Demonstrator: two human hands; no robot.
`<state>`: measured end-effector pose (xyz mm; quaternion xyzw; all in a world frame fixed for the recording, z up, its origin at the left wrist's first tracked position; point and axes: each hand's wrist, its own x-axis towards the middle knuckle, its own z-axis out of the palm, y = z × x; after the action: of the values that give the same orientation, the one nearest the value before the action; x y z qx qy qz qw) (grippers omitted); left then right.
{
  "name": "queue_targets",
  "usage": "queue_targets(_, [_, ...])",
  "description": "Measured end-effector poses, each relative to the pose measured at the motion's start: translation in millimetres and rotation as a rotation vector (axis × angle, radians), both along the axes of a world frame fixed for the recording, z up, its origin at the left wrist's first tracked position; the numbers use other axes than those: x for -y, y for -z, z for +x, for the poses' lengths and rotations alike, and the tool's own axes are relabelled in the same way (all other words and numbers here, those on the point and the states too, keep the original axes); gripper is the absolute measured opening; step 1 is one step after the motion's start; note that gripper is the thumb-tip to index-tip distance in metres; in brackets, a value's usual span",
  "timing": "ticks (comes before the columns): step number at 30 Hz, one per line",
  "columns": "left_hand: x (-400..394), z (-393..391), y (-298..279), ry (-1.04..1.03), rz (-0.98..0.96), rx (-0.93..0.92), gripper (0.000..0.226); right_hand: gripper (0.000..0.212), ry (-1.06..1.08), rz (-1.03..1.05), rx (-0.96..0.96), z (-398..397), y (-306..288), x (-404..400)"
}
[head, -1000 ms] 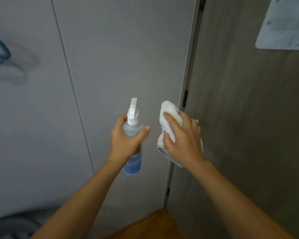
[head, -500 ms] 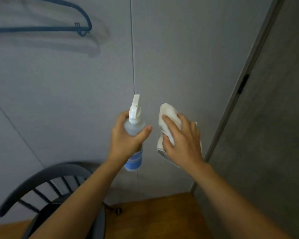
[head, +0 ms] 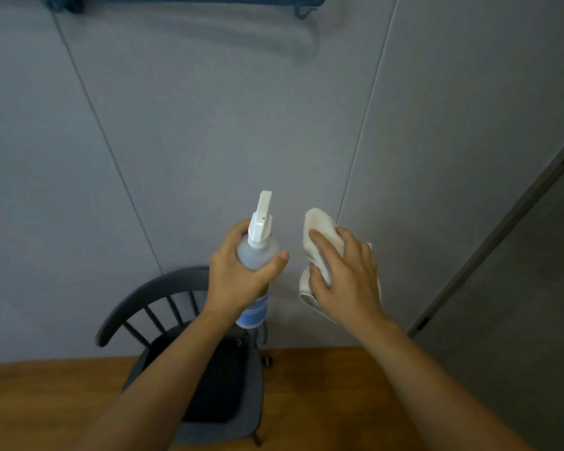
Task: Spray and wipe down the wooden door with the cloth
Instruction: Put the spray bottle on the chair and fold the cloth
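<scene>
White plastic forms the trigger head of the spray bottle (head: 257,252), whose translucent body with a blue-striped label is wrapped upright in the left hand (head: 238,278), thumb across the front. At 3 o'clock from it, the right hand (head: 345,281) clutches a soft, bunched white cloth (head: 319,242), fingers spread over its folds. The wooden door (head: 534,320), matte grey-brown with faint grain, lies far off at 3 o'clock, at the frame's edge; the nozzle faces a smooth grey panelled wall (head: 209,125) instead. To spray well, I judge the body should turn toward the door first, nozzle squared to the surface, cloth flattened for broad contact. A dark spindle-back chair (head: 150,297) sits at 6 o'clock on warm wooden flooring (head: 46,402).
</scene>
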<state>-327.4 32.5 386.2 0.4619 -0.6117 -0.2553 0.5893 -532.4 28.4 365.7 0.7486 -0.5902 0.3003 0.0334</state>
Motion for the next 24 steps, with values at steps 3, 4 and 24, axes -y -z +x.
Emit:
queue_targets(3, [-7.8, 54.5, 14.6, 0.004, 0.017, 0.008, 0.062, 0.060, -0.013, 0.024, 0.011, 51.3, 15.5, -7.9])
queue_targets(4, [-10.6, 72.5, 20.5, 0.002, 0.023, 0.011, 0.062, 0.060, -0.021, 0.034, 0.011, 67.1, 21.5, -11.6])
queue_targets(24, [-51.1, 230.7, 132.1, -0.302, 0.365, 0.022, 0.059, 0.064, -0.183, 0.292, 0.057, 192.0, 133.1, -27.9])
